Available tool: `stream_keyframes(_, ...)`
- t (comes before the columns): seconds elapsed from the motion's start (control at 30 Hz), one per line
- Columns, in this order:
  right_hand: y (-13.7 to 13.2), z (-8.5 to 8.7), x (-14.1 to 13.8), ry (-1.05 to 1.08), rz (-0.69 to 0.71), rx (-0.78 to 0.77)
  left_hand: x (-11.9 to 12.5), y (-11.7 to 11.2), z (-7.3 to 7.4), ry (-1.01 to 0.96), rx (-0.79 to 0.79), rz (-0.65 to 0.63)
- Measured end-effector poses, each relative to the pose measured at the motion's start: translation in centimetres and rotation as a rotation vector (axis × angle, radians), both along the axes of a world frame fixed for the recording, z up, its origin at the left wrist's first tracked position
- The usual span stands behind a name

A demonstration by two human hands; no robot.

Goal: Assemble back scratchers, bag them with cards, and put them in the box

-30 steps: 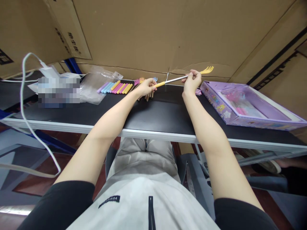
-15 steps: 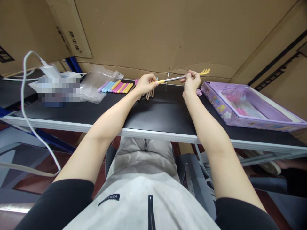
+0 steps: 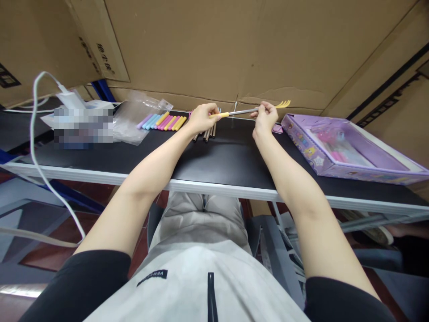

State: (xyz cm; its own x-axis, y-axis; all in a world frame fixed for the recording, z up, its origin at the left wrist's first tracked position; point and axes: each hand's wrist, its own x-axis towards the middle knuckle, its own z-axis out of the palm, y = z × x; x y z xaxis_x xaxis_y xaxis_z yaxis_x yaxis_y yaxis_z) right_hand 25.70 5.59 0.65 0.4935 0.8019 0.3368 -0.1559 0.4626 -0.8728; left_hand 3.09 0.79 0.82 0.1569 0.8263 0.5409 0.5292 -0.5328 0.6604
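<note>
The left hand (image 3: 204,118) is curled about the yellow handle (image 3: 221,115) of a claw-tipped tool, while the right hand (image 3: 264,120) pinches its thin metal rod (image 3: 243,111) just below the yellow claw (image 3: 283,104). The tool is held up above the back part of the desk (image 3: 231,163), slanting slightly upward towards the right hand. I judge the step in hand to be work on the rod's length or fit, with one grip at either end. The next move would then call for keeping both grips in line, so that the thin rod is not bent.

Counting from near to far: one white cable (image 3: 32,134) loops at the left. One purple box (image 3: 298,142) sits on the right of the desk, with at least one clear packet (image 3: 342,147) inside. Several dark metal rods (image 3: 210,134) lie by the left hand, at least three ends showing; the hand hides the others, so a full count is impossible. Near the right wrist is one small pinkish piece (image 3: 277,128). Coloured sticks (image 3: 170,122), about ten in purple, blue, yellow and pink, lie in a close row. One clear bag (image 3: 124,125) rests beside them. Cardboard (image 3: 187,49) stands behind everything.
</note>
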Motion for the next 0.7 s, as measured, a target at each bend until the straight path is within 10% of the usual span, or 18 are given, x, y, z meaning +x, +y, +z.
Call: stream_keyframes(0.7,0.0,0.8,-0.2,0.142,-0.022,-0.010,0.9,-0.4,0.7,-0.022,-0.024,-0.089)
